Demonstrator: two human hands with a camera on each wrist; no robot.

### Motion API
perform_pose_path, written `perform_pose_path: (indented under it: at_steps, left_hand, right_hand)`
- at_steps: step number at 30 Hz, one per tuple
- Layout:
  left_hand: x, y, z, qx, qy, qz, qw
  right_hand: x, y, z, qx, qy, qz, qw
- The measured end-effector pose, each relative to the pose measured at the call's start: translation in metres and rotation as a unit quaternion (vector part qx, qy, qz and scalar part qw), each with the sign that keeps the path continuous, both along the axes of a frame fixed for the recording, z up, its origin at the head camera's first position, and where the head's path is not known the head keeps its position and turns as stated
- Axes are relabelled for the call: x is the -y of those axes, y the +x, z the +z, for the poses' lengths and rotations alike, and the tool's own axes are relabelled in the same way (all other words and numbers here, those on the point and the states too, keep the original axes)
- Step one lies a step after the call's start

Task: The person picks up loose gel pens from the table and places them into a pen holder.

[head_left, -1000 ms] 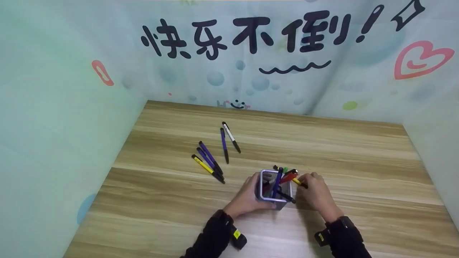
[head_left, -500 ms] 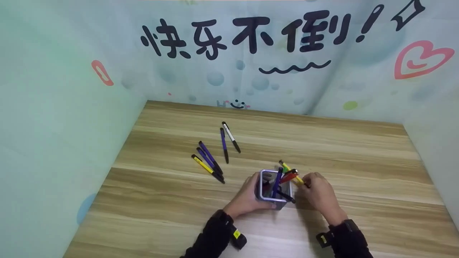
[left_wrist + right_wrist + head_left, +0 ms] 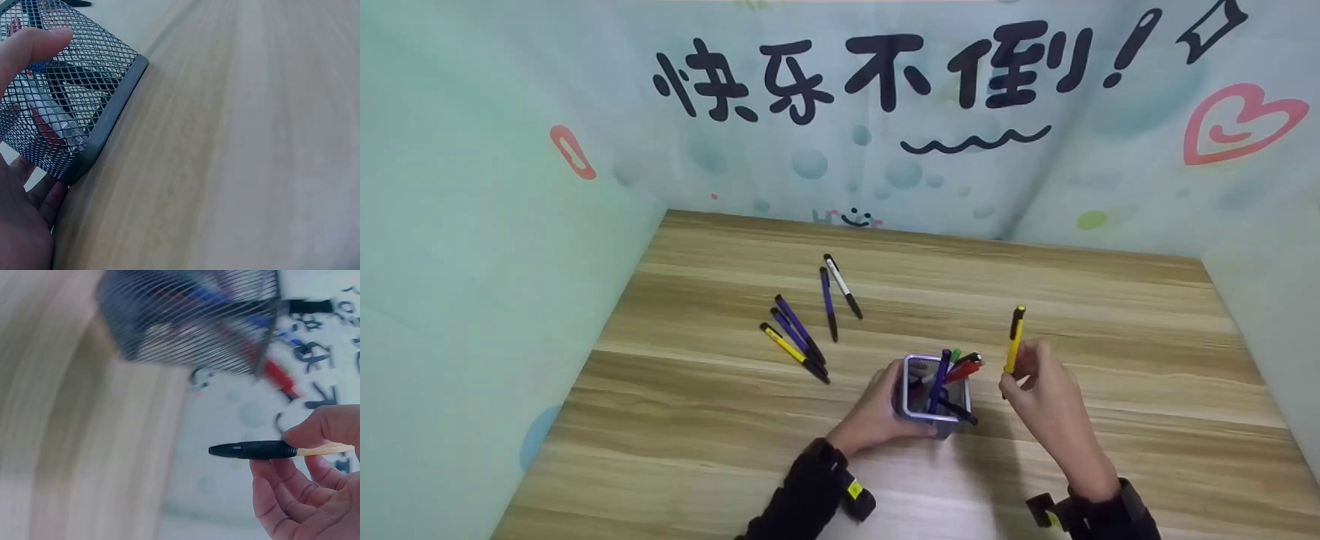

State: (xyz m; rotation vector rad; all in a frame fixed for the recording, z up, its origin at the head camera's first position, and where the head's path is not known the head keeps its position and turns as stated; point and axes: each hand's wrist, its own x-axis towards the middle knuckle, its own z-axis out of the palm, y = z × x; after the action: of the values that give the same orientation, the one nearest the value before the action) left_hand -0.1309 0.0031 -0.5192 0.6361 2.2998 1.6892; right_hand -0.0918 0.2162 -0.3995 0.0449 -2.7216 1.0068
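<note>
My left hand [image 3: 877,412] grips a square wire-mesh pen holder [image 3: 934,418] around its side. In the left wrist view the thumb lies across the mesh [image 3: 90,73], with the other fingers by the base. Several pens lean inside; a purple pen [image 3: 939,382], a red pen [image 3: 964,370] and a black-tipped pen [image 3: 960,412] poke out over the rim. To the right of the holder, my right hand [image 3: 1054,397] pinches a yellow pen [image 3: 1015,337] between thumb and fingers. It stands nearly upright, clip end up; its black grip section [image 3: 253,449] points down toward the table.
Several loose pens lie left of the holder on the wood-grain table [image 3: 697,450]: a yellow pen [image 3: 786,343], purple pens [image 3: 829,304] and a white pen [image 3: 842,285]. A printed backdrop [image 3: 780,172] rises behind the table, with pale side walls at left and right.
My right hand has drawn the yellow pen away from the holder to the right and turned it from slanting to nearly upright. My left hand and the holder have stayed in place.
</note>
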Motion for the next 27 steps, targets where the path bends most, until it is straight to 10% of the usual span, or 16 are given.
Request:
perform_pose_path:
  at_steps: [8, 27]
  left_hand:
    - [0.001, 0.000, 0.001, -0.005, -0.012, 0.004, 0.9999]
    - [0.000, 0.000, 0.008, -0.024, 0.030, -0.007, 0.9992]
  right_hand:
    - [0.020, 0.014, 0.023, -0.084, -0.048, 0.040, 0.9945]
    - [0.047, 0.012, 0.003, -0.139, 0.108, 0.123, 0.9766]
